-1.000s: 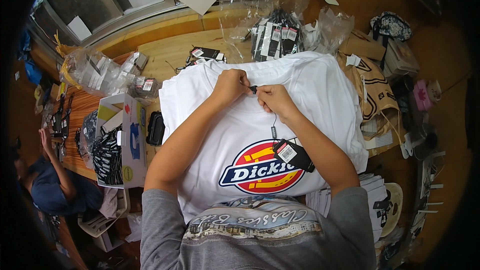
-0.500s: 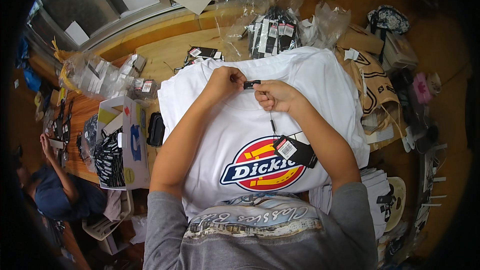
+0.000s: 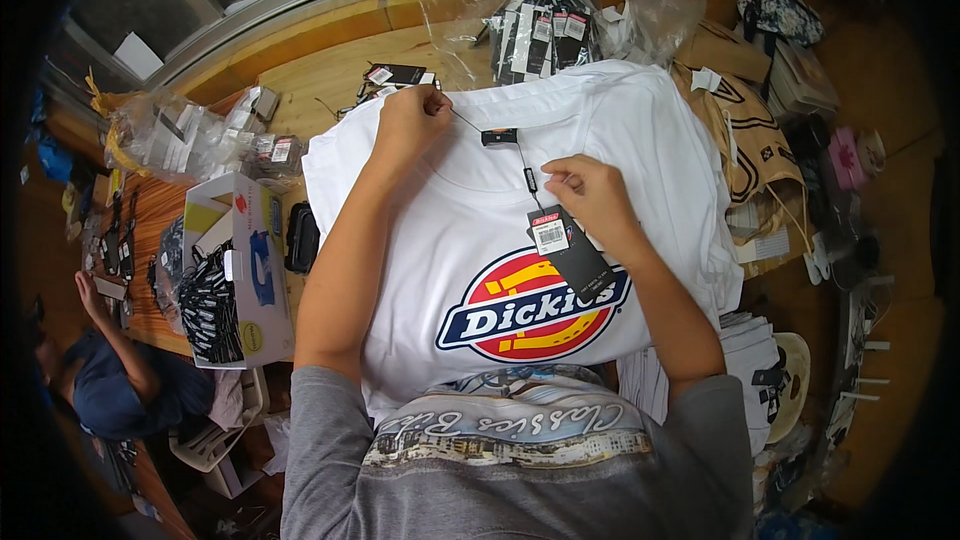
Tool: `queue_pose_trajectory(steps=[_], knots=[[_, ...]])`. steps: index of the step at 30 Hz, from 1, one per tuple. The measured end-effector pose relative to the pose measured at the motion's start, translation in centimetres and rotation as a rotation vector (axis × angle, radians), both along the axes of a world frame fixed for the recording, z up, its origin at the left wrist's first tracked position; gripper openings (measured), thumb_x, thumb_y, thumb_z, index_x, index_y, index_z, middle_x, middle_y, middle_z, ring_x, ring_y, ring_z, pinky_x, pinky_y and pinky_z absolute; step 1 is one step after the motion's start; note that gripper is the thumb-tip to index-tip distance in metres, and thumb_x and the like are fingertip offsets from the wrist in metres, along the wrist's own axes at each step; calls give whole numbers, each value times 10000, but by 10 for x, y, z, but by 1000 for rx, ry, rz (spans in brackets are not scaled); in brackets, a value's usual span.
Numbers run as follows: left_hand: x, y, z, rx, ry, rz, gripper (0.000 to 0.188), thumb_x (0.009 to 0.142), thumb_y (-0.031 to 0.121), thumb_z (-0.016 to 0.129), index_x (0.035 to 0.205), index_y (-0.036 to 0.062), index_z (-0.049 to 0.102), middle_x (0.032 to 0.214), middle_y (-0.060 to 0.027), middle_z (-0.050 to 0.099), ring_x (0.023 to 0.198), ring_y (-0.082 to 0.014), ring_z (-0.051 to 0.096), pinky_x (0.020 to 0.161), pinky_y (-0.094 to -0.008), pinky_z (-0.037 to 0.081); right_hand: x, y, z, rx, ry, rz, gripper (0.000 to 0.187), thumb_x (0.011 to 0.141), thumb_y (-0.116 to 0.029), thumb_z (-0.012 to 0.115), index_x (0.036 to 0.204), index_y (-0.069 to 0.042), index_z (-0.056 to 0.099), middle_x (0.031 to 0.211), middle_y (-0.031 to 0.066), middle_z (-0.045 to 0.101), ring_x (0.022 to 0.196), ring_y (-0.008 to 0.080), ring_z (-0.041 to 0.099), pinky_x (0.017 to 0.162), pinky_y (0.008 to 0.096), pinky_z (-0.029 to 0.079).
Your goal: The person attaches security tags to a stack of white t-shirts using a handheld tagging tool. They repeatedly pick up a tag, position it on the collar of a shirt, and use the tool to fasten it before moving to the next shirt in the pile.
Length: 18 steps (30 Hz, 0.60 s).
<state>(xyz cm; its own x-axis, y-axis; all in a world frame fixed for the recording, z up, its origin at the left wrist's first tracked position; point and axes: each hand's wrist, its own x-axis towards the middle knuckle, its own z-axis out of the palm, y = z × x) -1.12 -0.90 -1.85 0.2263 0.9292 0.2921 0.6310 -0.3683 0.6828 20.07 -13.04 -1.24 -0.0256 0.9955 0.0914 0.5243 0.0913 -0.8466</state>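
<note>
Two hands at the collar of a white T-shirt (image 3: 600, 140) spread flat on the counter (image 3: 330, 70). Left hand (image 3: 408, 125) fingers (image 3: 432, 103) pinched tight on the end of a thin black cord (image 3: 468, 124); right hand (image 3: 590, 195) fingers (image 3: 556, 178) pinched on the same cord lower down. Black hang tag (image 3: 570, 250) lies on the chest, long axis slanting down-right, cord end pointing up-left toward collar. Shirt's collar points away, hem toward the person. Cardboard box (image 3: 250, 270) of tags to the left

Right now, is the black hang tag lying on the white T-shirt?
Yes, the black hang tag lies flat on the white T-shirt, just above its printed chest logo and beside the right hand.
</note>
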Motion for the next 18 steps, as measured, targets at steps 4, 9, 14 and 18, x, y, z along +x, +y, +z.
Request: queue_pose_trajectory(steps=[4,9,14,18], knots=[[5,-4,6,-149,-289,-25,55,684,53,558,692,0,567,622,-36,566,554,-91,507,555,-202,412,-21,0,-17,191,-361,-178,187,655,-120,643,817,-36,601,692,57,544,606,180,536,574,266,426],[4,-17,11,-569,-271,-301,47,698,35,554,722,4,579,667,-31,568,609,-86,511,576,-201,410,-26,7,-30,274,-286,-206,118,681,-93,609,767,-14,602,694,64,534,606,195,527,549,259,406],[12,-36,15,-456,276,-447,64,647,-6,557,673,26,606,629,-50,596,603,-126,552,583,-233,427,-2,8,-21,-18,60,-59,168,734,-74,531,872,5,584,724,90,542,615,195,520,584,268,401],[18,-46,25,-467,316,-434,72,623,-30,539,635,16,593,619,-82,596,599,-155,576,575,-253,448,4,12,-22,-175,301,-42,190,755,-21,485,920,11,574,692,71,565,581,113,504,557,215,408]])
